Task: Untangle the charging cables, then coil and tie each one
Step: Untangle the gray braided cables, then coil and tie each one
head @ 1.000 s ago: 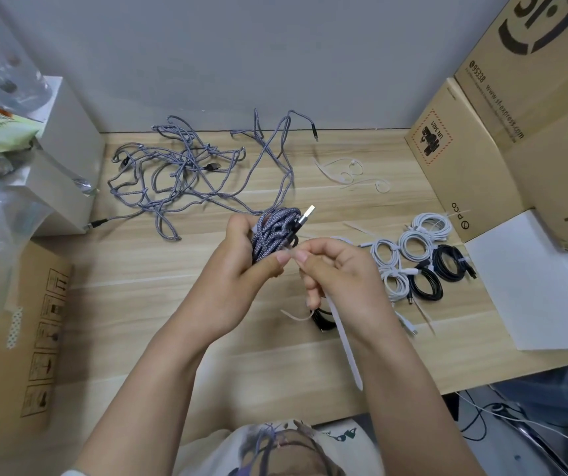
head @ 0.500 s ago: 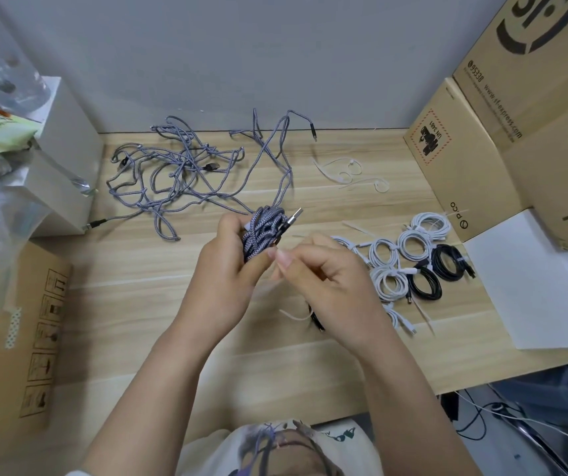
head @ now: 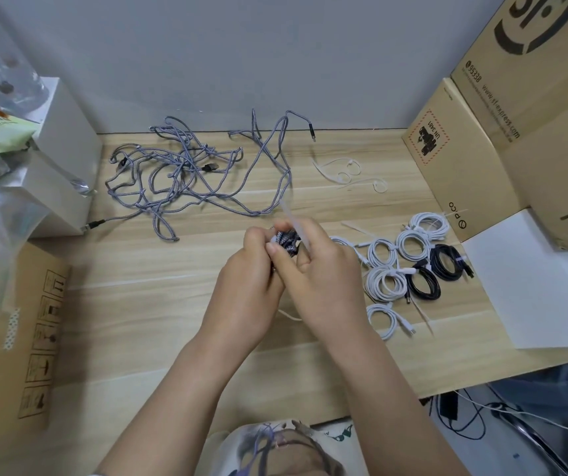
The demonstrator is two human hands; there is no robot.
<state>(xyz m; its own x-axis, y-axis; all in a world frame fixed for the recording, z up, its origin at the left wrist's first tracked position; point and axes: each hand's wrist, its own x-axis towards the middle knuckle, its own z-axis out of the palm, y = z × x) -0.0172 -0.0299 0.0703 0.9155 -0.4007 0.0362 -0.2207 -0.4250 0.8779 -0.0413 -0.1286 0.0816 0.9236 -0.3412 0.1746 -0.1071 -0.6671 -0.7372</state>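
My left hand (head: pixel 248 283) grips a small coiled grey braided cable (head: pixel 286 240) above the middle of the wooden table (head: pixel 158 304). My right hand (head: pixel 320 280) is pressed against it and pinches a translucent white zip tie (head: pixel 291 216) whose tail sticks up and away from the coil. Most of the coil is hidden between the two hands. A loose tangle of grey braided cables (head: pixel 193 176) lies at the back left of the table. Several coiled and tied white cables (head: pixel 385 269) and two black ones (head: pixel 437 269) lie to the right of my hands.
Loose zip ties (head: pixel 347 173) lie at the back right. Cardboard boxes (head: pixel 502 132) stand along the right, with a white sheet (head: pixel 530 283) below them. A white box (head: pixel 59 149) and bags crowd the left edge, beside a flat carton (head: pixel 28 338). The wall is close behind.
The hands closed together around the coil, hiding the USB plug. The zip tie's tail swung from hanging below my right hand to pointing up past the coil.
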